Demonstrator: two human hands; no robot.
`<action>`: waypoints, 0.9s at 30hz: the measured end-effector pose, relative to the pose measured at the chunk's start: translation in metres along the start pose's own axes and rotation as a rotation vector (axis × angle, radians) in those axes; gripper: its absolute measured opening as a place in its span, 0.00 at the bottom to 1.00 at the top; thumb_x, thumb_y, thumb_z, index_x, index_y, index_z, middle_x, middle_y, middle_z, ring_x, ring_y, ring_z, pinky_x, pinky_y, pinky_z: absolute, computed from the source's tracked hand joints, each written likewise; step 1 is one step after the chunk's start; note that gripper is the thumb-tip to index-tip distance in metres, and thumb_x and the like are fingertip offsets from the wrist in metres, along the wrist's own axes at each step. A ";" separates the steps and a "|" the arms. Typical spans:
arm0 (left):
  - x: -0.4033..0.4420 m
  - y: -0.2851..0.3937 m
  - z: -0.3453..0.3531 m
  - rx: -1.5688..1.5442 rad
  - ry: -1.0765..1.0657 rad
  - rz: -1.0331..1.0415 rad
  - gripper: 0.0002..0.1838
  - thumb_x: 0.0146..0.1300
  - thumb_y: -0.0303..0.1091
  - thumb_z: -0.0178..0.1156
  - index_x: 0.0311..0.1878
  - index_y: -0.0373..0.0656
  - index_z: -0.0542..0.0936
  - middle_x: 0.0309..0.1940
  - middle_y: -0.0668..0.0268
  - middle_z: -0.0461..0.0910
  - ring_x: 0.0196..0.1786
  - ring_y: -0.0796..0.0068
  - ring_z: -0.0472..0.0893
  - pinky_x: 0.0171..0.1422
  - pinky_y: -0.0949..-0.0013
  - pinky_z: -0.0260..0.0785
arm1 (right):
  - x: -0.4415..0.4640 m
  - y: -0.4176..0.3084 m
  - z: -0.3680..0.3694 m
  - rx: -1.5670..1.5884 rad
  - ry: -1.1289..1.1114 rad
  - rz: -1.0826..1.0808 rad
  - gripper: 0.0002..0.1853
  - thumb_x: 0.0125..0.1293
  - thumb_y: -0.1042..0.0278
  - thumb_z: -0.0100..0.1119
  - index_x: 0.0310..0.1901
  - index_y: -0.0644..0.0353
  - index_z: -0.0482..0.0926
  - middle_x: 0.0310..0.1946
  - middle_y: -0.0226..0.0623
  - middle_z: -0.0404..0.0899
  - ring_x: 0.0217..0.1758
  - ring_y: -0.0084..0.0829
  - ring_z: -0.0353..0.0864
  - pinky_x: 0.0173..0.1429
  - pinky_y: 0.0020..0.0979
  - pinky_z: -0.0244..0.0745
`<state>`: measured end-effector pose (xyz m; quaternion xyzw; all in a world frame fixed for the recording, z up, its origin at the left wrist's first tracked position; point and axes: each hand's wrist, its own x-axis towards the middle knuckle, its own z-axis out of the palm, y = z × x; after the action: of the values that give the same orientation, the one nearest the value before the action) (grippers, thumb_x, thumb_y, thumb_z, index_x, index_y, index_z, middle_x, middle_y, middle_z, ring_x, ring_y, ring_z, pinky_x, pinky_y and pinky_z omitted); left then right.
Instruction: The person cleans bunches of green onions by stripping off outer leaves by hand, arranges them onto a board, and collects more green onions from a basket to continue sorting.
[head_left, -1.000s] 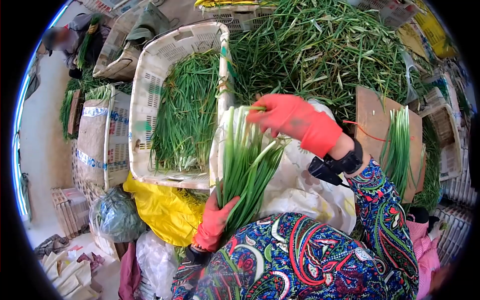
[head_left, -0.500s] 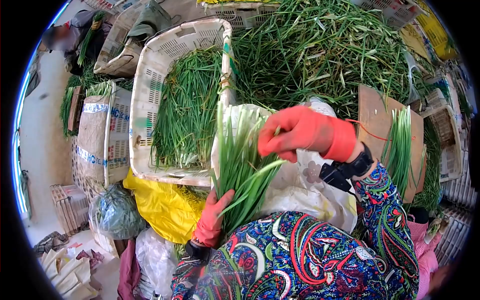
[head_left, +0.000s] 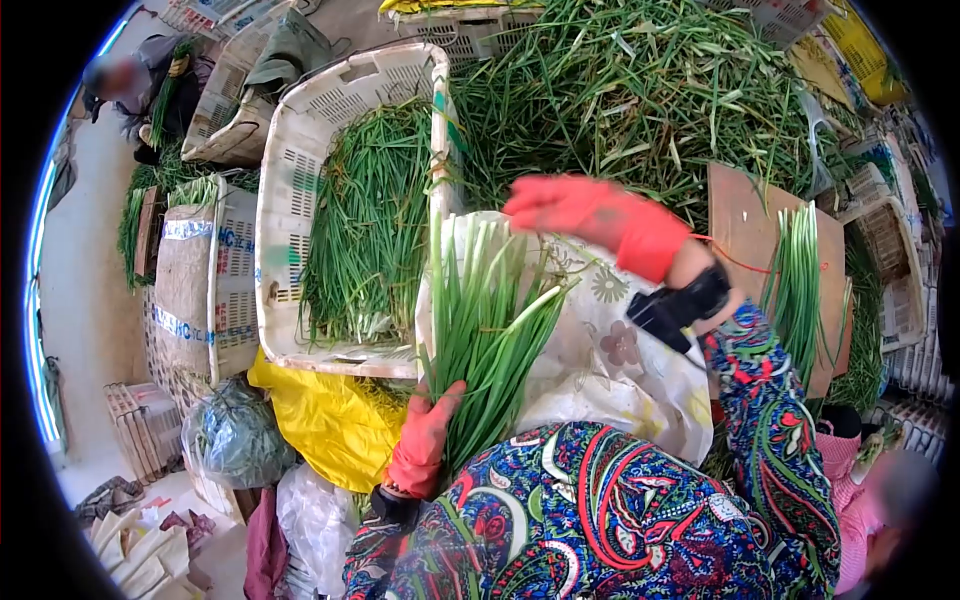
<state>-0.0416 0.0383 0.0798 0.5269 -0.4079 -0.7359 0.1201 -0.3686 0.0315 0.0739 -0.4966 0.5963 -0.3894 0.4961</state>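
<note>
A bunch of green stalks with pale ends (head_left: 490, 340) stands upright before my body, and my left hand (head_left: 425, 435), in a red glove, is wrapped round its lower part. My right hand (head_left: 575, 212), also red-gloved and blurred by motion, is beside the pale upper ends; whether its fingers hold anything cannot be made out. Behind the bunch lies a white floral cloth (head_left: 600, 370). To the left, a white crate (head_left: 285, 210) holds more green stalks. Another bunch (head_left: 797, 270) rests on a brown board (head_left: 740, 225) at the right.
A large heap of loose greens (head_left: 640, 100) fills the top. Yellow sheeting (head_left: 325, 415) and a clear bag of greens (head_left: 240, 435) lie lower left. One person (head_left: 165, 85) holds greens at upper left; another person in pink (head_left: 855, 510) is at lower right.
My right hand has moved away from the bunch, then up and back left, its fingers now more extended. My left hand has kept its hold. The person at lower right has come further into view.
</note>
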 end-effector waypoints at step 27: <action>0.009 -0.001 -0.004 -0.036 -0.017 0.005 0.21 0.59 0.26 0.54 0.57 0.37 0.68 0.46 0.64 0.75 0.47 0.76 0.74 0.53 0.74 0.66 | -0.028 -0.025 0.085 -0.791 -0.089 -0.299 0.13 0.55 0.51 0.54 0.28 0.51 0.80 0.24 0.30 0.77 0.32 0.31 0.76 0.51 0.44 0.65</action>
<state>-0.0419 0.0313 0.0726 0.5172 -0.3971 -0.7473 0.1279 -0.2801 0.0565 0.0865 -0.7460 0.5992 -0.1765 0.2308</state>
